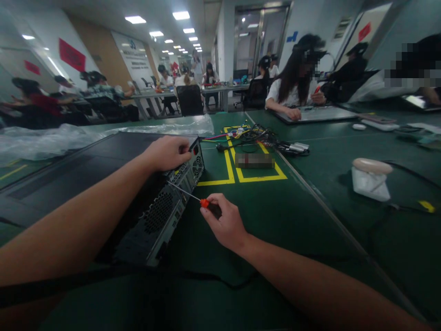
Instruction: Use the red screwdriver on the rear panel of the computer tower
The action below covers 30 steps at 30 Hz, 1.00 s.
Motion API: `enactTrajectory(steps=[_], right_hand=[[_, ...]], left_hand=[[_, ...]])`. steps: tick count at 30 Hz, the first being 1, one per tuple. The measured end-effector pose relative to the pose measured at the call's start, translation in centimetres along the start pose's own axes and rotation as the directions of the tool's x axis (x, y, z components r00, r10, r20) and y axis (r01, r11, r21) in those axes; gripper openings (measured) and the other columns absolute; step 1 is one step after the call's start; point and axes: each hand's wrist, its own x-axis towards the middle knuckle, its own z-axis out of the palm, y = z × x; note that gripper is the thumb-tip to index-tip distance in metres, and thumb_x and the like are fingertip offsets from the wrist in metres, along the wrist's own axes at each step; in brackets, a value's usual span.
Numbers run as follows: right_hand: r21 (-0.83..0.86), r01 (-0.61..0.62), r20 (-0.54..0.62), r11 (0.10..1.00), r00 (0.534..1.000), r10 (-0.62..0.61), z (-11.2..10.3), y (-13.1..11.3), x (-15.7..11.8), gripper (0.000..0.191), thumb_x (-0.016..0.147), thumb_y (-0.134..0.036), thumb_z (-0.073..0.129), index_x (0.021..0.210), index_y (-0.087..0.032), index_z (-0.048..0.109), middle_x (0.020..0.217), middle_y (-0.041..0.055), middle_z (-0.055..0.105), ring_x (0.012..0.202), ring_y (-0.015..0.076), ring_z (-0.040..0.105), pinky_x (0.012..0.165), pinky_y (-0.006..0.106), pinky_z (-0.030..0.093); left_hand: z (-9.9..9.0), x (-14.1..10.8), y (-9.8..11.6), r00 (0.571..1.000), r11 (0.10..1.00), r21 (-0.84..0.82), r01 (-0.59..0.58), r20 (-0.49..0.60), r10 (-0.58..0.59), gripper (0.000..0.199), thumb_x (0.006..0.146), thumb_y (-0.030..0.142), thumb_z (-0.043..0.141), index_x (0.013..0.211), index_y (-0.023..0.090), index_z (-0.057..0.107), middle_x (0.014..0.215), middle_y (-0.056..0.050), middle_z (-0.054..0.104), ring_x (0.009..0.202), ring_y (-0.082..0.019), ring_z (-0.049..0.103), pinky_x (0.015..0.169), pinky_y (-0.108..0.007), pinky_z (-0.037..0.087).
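Note:
A black desktop computer case [99,151] lies on its side on the green table, its metal rear panel [188,181] turned to the right. On the case's top by the rear edge rests my left hand [168,152], fingers curled at that edge; the fingertips are partly hidden. My right hand [225,220] is closed around the handle of a screwdriver [204,202] with an orange collar. The thin shaft points up and left, its tip at the rear panel near the upper edge. Most of the handle is covered by my palm.
Beyond the case lie a bundle of cables [258,136] and a blurred-out box [255,161] inside yellow tape [232,170]. Clear plastic wrap [69,133] stretches behind the case. A white object [370,181] stands at right. A black strap [206,276] crosses in front. Other people sit at tables behind.

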Motion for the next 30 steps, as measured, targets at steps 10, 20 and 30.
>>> enactTrajectory(steps=[10,20,30], right_hand=[[0.017,-0.007,0.032,1.000,0.999,0.007,0.08,0.30,-0.28,0.014,0.095,-0.030,0.061,0.107,-0.023,0.059,0.094,0.0027,0.068,0.081,0.0181,0.067,0.072,0.029,0.053],[0.013,0.036,0.024,0.999,0.999,-0.036,-0.07,0.25,-0.25,0.013,0.095,-0.029,0.061,0.107,-0.022,0.058,0.096,0.0034,0.069,0.081,0.0177,0.067,0.071,0.029,0.053],[-0.044,0.073,-0.029,0.996,0.997,-0.074,0.02,0.28,-0.21,0.015,0.095,-0.030,0.063,0.108,-0.022,0.063,0.099,0.0036,0.070,0.089,0.0194,0.067,0.080,0.032,0.051]], left_hand=[[0.17,0.03,-0.10,1.000,1.000,0.008,-0.015,0.007,0.015,0.021,0.079,0.042,0.052,0.070,0.024,0.048,0.069,-0.001,0.057,0.064,-0.016,0.048,0.062,-0.033,0.032],[-0.01,0.12,0.14,0.998,0.999,0.042,-0.033,0.060,0.031,0.023,0.084,0.038,0.052,0.069,0.024,0.044,0.066,0.001,0.051,0.063,-0.013,0.044,0.063,-0.031,0.030],[0.37,0.43,-0.44,0.999,0.999,0.026,-0.031,0.023,0.030,0.022,0.079,0.042,0.054,0.069,0.025,0.045,0.066,0.000,0.052,0.063,-0.016,0.046,0.063,-0.034,0.031]])
